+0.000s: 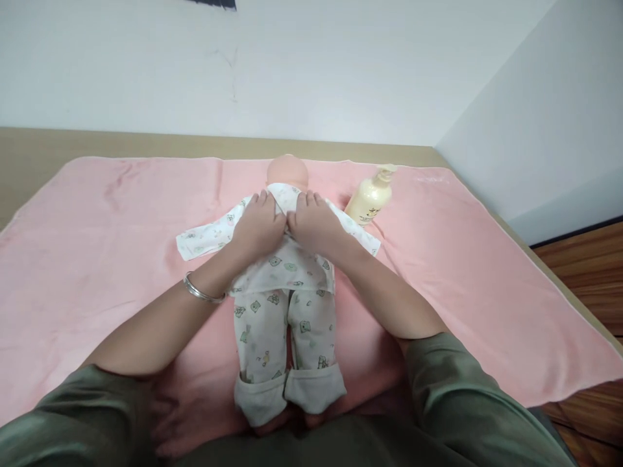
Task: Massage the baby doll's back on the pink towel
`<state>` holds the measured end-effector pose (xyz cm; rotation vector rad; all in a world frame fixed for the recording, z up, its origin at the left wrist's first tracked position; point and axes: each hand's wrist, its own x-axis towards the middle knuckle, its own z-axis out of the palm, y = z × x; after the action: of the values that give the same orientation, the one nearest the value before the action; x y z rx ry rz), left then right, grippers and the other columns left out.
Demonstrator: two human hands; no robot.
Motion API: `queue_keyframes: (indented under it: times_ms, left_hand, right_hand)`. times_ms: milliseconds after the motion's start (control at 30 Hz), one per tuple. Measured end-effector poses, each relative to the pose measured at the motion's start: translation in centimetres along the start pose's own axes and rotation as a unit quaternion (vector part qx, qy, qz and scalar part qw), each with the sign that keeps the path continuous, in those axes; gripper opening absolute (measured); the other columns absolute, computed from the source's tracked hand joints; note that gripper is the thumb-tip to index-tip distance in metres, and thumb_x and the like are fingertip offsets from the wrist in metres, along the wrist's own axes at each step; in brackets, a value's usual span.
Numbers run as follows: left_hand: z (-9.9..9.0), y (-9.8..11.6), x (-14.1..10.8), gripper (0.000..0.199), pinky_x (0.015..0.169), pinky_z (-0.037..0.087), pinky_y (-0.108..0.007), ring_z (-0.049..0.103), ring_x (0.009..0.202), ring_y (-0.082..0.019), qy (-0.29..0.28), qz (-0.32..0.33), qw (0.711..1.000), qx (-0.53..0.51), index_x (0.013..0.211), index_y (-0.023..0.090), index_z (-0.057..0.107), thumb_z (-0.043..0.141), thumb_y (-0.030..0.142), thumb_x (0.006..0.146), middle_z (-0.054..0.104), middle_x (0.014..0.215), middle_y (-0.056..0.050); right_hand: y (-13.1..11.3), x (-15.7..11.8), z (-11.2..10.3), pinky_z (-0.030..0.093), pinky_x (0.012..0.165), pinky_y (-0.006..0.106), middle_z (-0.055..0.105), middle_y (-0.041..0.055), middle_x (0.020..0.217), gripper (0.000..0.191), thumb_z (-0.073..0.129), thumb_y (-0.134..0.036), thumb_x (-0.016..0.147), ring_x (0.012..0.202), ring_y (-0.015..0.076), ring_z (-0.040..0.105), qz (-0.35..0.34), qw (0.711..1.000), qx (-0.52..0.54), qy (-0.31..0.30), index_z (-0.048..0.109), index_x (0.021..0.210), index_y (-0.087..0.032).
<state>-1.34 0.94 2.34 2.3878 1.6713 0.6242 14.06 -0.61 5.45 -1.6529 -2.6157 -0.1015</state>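
A baby doll [287, 171] lies stretched out, its head at the far end and its sleeves spread to both sides. It wears a white printed shirt [292, 266] and matching trousers [263, 337] with turned-up cuffs. My left hand [260, 224] rests on the left of the upper torso, fingers extended over the shirt. Beside it, my right hand [314, 222] lies on the other side in the same way. The thumbs come close together at the middle. Both palms are hidden, and I cannot make out the doll's face.
Beneath the doll a pink blanket [121, 285] covers most of the wooden table [34, 146]. A cream pump bottle [370, 198] leans by the doll's right-hand sleeve. White walls [311, 71] stand behind and to the right. Brown wood [594, 279] shows at the lower right.
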Motion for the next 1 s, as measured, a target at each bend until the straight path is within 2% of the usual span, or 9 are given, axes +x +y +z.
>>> queue_keyframes:
  times_ms: [67, 133, 267, 400, 500, 633, 733, 867, 1000]
  left_hand:
    - [-0.7, -0.6, 1.0, 0.04, 0.11, 0.05, -0.057, 0.063, 0.122, -0.038, -0.005, -0.046, 0.999, -0.028, 0.113, 0.011, 0.066, 0.034, 0.021, 0.091, 0.07, 0.123, -0.023]
    - [-0.9, -0.6, 1.4, 0.038, 0.104, 0.054, -0.054, 0.066, 0.111, -0.035, 0.002, -0.074, 0.996, -0.046, 0.108, 0.014, 0.066, 0.032, 0.023, 0.093, 0.072, 0.114, -0.02]
    - [0.3, 1.0, -0.3, 0.047, 0.12, 0.044, -0.053, 0.059, 0.133, -0.037, 0.049, -0.063, 0.997, -0.007, 0.128, 0.006, 0.063, 0.032, 0.024, 0.096, 0.066, 0.133, -0.024]
    - [1.4, 2.1, -1.9, 0.06, 0.131, 0.03, -0.056, 0.037, 0.157, -0.038, 0.076, -0.023, 0.997, 0.002, 0.151, 0.0, 0.046, 0.034, 0.025, 0.097, 0.047, 0.161, -0.025]
    - [0.7, 1.2, -1.0, 0.054, 0.128, 0.037, -0.054, 0.047, 0.149, -0.036, 0.052, -0.026, 0.998, -0.02, 0.141, 0.005, 0.056, 0.032, 0.022, 0.095, 0.057, 0.152, -0.023]
    - [-0.3, -0.3, 0.7, 0.044, 0.114, 0.051, -0.05, 0.064, 0.123, -0.033, 0.025, -0.05, 0.998, -0.037, 0.118, 0.016, 0.065, 0.029, 0.022, 0.094, 0.071, 0.123, -0.019]
    - [0.1, 0.2, 0.1, 0.05, 0.119, 0.046, -0.054, 0.059, 0.134, -0.035, 0.045, -0.046, 0.998, -0.011, 0.131, 0.01, 0.061, 0.027, 0.023, 0.097, 0.067, 0.136, -0.023]
    - [1.0, 1.8, -1.9, 0.061, 0.128, 0.032, -0.062, 0.038, 0.156, -0.04, 0.054, 0.001, 0.998, 0.016, 0.152, -0.002, 0.044, 0.026, 0.027, 0.101, 0.046, 0.161, -0.028]
    - [0.3, 1.4, -1.2, 0.056, 0.128, 0.035, -0.057, 0.047, 0.15, -0.037, 0.037, 0.004, 0.999, -0.005, 0.143, 0.002, 0.054, 0.032, 0.024, 0.096, 0.055, 0.155, -0.024]
  right_hand:
    - [-1.0, -1.0, -0.6, 0.035, 0.124, 0.056, 0.041, 0.0377, 0.16, 0.064, 0.031, -0.028, 0.107, 0.151, 0.0435, 0.041, 0.018, 1.0, 0.0, -0.022, 0.032, 0.156, 0.014]
    - [-1.0, -1.3, -1.2, 0.039, 0.122, 0.054, 0.043, 0.0356, 0.159, 0.065, 0.035, -0.029, 0.107, 0.15, 0.0428, 0.043, 0.011, 0.999, 0.006, -0.037, 0.032, 0.157, 0.012]
    - [1.3, 0.4, -1.4, 0.047, 0.113, 0.052, 0.059, 0.0289, 0.145, 0.044, 0.031, -0.015, 0.103, 0.135, 0.0373, 0.056, -0.038, 0.999, 0.02, -0.034, 0.06, 0.132, 0.001]
    - [2.3, 1.7, -0.9, 0.048, 0.111, 0.051, 0.057, 0.0313, 0.145, 0.047, 0.025, -0.016, 0.105, 0.133, 0.0371, 0.057, -0.021, 0.999, 0.021, -0.04, 0.057, 0.134, 0.004]
    - [0.8, 0.8, -0.6, 0.042, 0.117, 0.055, 0.055, 0.0315, 0.15, 0.05, 0.025, -0.017, 0.105, 0.14, 0.0399, 0.052, -0.027, 0.999, 0.015, -0.017, 0.055, 0.139, 0.004]
    - [-1.3, -0.3, -0.2, 0.034, 0.125, 0.053, 0.045, 0.035, 0.158, 0.062, 0.03, -0.029, 0.109, 0.15, 0.0424, 0.043, 0.035, 0.999, 0.029, 0.021, 0.035, 0.155, 0.012]
    - [-0.8, 0.4, 0.0, 0.033, 0.126, 0.049, 0.047, 0.0336, 0.158, 0.059, 0.03, -0.024, 0.108, 0.15, 0.0409, 0.043, 0.034, 0.998, 0.044, 0.018, 0.037, 0.154, 0.013]
    - [1.1, 1.8, 0.0, 0.04, 0.121, 0.047, 0.055, 0.0298, 0.152, 0.054, 0.028, -0.021, 0.107, 0.143, 0.0374, 0.052, 0.066, 0.994, 0.082, 0.009, 0.046, 0.149, 0.01]
    - [0.0, 0.7, 0.2, 0.038, 0.122, 0.051, 0.051, 0.0332, 0.154, 0.058, 0.026, -0.025, 0.11, 0.145, 0.04, 0.051, 0.074, 0.996, 0.047, 0.03, 0.042, 0.152, 0.01]
